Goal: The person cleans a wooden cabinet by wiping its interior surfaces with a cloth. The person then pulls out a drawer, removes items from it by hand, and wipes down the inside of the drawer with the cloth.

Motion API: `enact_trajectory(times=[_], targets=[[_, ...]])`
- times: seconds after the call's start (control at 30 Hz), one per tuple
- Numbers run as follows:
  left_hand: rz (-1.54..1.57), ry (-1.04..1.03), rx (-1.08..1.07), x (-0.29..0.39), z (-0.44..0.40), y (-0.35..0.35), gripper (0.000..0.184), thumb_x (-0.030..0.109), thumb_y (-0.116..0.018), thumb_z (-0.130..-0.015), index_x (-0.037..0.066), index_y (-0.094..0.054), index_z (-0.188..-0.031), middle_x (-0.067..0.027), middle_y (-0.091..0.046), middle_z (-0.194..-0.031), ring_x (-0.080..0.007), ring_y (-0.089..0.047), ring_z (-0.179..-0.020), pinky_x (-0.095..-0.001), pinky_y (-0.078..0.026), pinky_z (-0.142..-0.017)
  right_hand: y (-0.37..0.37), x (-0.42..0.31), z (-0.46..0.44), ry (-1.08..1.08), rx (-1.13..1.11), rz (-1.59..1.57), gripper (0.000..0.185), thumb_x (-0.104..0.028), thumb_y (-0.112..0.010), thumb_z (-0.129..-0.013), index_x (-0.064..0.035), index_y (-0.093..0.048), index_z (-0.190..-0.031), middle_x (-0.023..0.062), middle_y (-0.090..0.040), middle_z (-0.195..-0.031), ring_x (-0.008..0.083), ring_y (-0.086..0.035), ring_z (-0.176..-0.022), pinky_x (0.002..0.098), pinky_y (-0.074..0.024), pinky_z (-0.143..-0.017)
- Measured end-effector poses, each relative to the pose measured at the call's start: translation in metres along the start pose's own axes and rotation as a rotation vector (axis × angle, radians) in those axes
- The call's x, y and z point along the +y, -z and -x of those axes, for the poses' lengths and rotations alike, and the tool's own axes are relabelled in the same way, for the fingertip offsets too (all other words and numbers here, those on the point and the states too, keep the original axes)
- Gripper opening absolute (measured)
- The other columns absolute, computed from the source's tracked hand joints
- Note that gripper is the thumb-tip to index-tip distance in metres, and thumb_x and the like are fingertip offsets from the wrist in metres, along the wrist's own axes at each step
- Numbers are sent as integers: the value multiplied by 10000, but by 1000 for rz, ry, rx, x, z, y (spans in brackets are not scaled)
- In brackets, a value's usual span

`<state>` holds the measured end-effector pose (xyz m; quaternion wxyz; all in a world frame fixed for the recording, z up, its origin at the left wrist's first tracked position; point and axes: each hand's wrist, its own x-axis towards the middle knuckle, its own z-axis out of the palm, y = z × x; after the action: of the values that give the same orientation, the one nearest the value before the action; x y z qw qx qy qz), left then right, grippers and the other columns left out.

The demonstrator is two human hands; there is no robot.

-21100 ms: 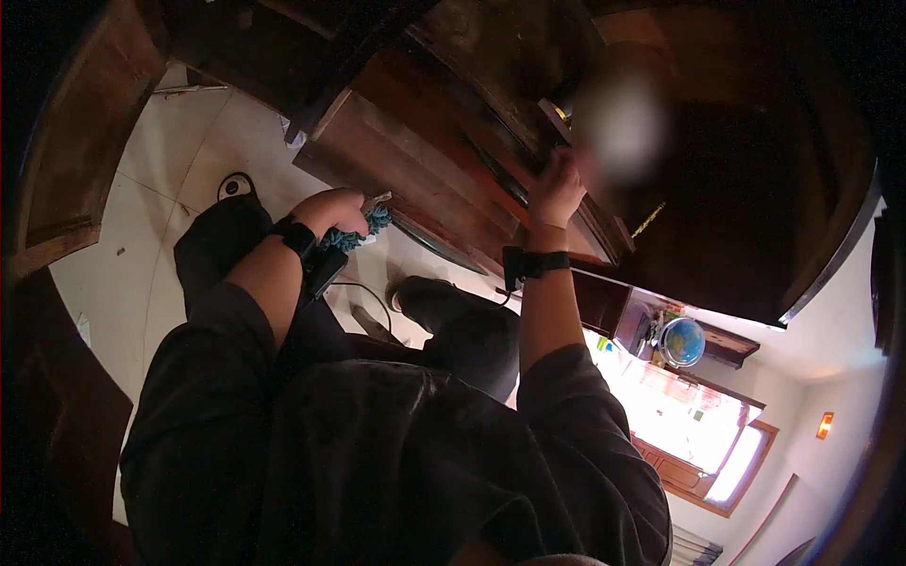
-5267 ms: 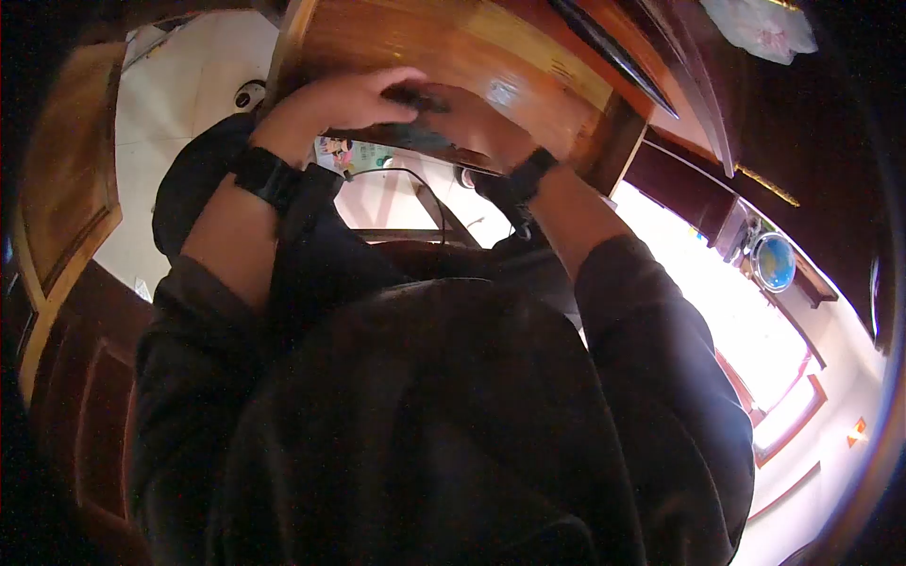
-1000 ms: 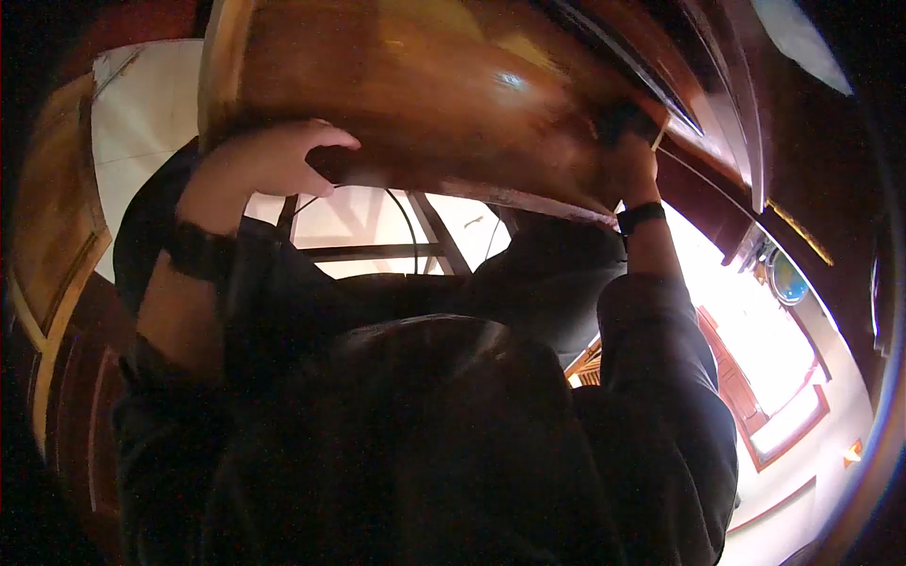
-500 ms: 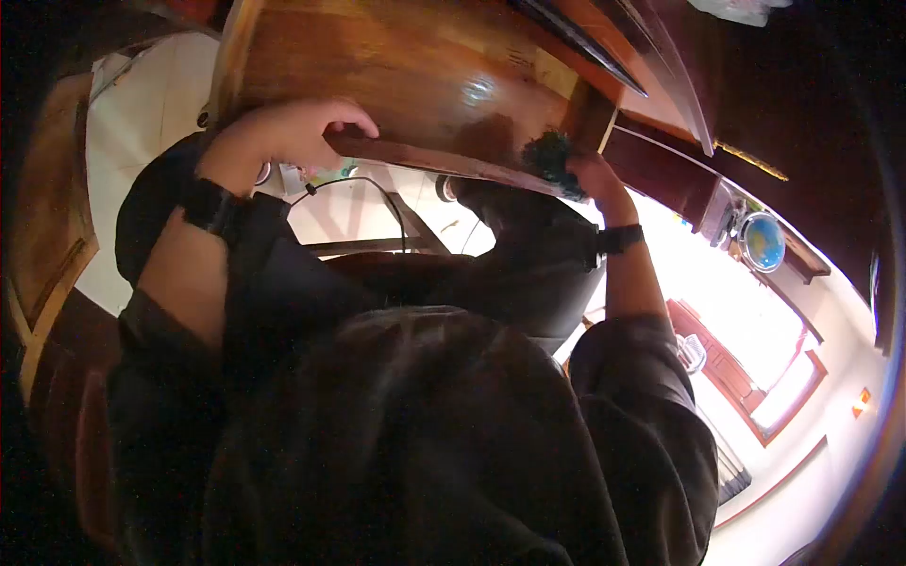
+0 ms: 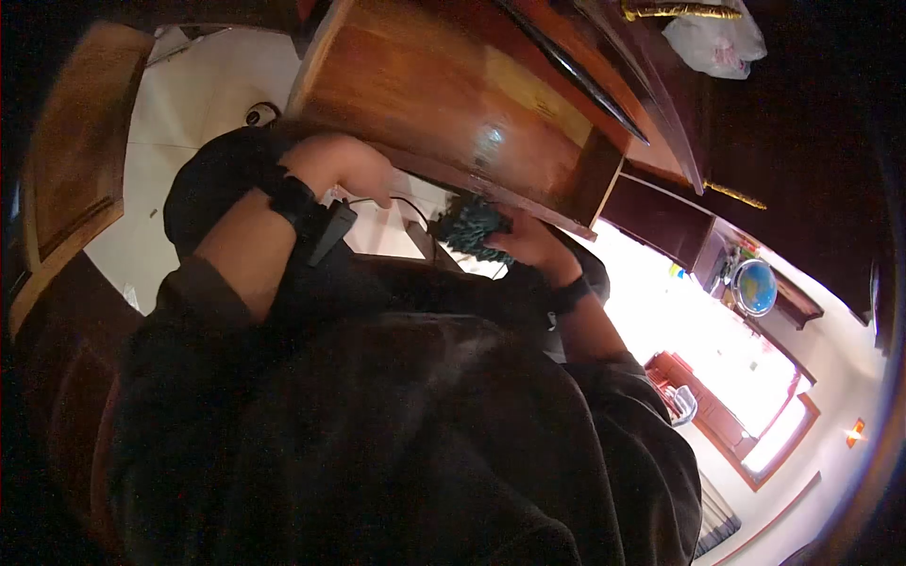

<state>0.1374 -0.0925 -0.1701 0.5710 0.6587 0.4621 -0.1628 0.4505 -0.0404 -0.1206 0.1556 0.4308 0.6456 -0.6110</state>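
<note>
A wooden drawer [image 5: 425, 80], pulled out, tilts across the upper middle of the view. My right hand [image 5: 540, 247] is closed on a dark green, shaggy cleaning cloth [image 5: 470, 226], which lies against the outside of the drawer's front panel. At the left end of that panel, my left hand [image 5: 349, 168] is bent over close to the edge; its fingers are blurred and partly hidden, so their grip is unclear. Both wrists wear black bands. A black flat piece [image 5: 332, 234] sits by the left wristband.
My dark-clothed lap lies below the drawer. To the left stands a wooden panel [image 5: 80, 141] over a pale tiled floor [image 5: 193, 94]. At the right are a globe [image 5: 755, 287] and a bright window area. A clear plastic bag [image 5: 722, 42] is at the top right.
The green cloth and my right hand have moved left along the drawer front and down its outer side. My left hand has shifted right and bent downward. The view has turned slightly.
</note>
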Motion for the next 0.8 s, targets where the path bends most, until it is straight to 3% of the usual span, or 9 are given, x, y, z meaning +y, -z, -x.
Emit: enact_trajectory(times=[0.07,0.2,0.3,0.37,0.47,0.57,0.67,0.8], targets=[[78,48,-7,-3,-6,-8,457,350,-607,-828,112,-601,-1219,-139,-634,-1132,-303,-617,-973,-418,-484,-824,-16,8,-18,-169,-15,158,455,-104,-654,-758,15,-562,-1188,133,-647,-1036,171,-589,-980,313,-472,-857],[35,75,39,3,6,-5,440,327,-582,-845,105,-587,-1225,-135,-595,-1220,-327,-615,-1011,-420,-484,-855,-28,31,-46,-106,65,343,366,-162,-644,-769,5,-618,-1093,161,-665,-938,247,-623,-906,360,-491,-826],[-14,-34,87,-8,-6,-12,415,314,-608,-844,71,-550,-1176,-188,-639,-1059,-351,-628,-935,-454,-485,-794,-40,15,-47,-51,145,535,353,-216,-640,-782,3,-636,-1058,218,-663,-955,347,-632,-947,416,-489,-850],[-13,-40,105,-4,3,-6,413,316,-588,-854,60,-538,-1174,-197,-636,-1055,-354,-627,-935,-453,-486,-788,-42,25,-49,70,275,585,388,-271,-648,-781,-17,-637,-1075,243,-637,-1034,397,-584,-1035,444,-466,-902],[44,-47,219,-12,6,-7,390,312,-551,-870,40,-526,-1147,-207,-633,-1043,-353,-626,-932,-452,-485,-776,-37,29,-53,-9,220,647,398,-283,-597,-822,-37,-609,-1135,246,-577,-1179,402,-494,-1167,456,-388,-1001],[83,-22,273,-7,14,4,335,283,-515,-885,25,-526,-1098,-211,-631,-1003,-343,-636,-887,-446,-492,-744,-35,25,-60,79,359,694,367,-282,-654,-772,-64,-664,-1067,213,-635,-1083,365,-574,-1076,422,-457,-929],[47,-80,341,-15,4,3,284,245,-495,-892,18,-528,-1059,-218,-626,-951,-325,-648,-806,-438,-503,-698,-32,5,-63,15,333,830,363,-272,-673,-755,-75,-674,-1060,206,-638,-1083,357,-577,-1075,415,-457,-930],[69,-149,457,-17,8,0,247,193,-490,-894,23,-538,-1066,-221,-617,-884,-321,-650,-751,-450,-512,-673,-26,16,-64,27,408,710,409,-241,-702,-691,-76,-674,-1064,205,-637,-1088,359,-571,-1085,408,-454,-936]])
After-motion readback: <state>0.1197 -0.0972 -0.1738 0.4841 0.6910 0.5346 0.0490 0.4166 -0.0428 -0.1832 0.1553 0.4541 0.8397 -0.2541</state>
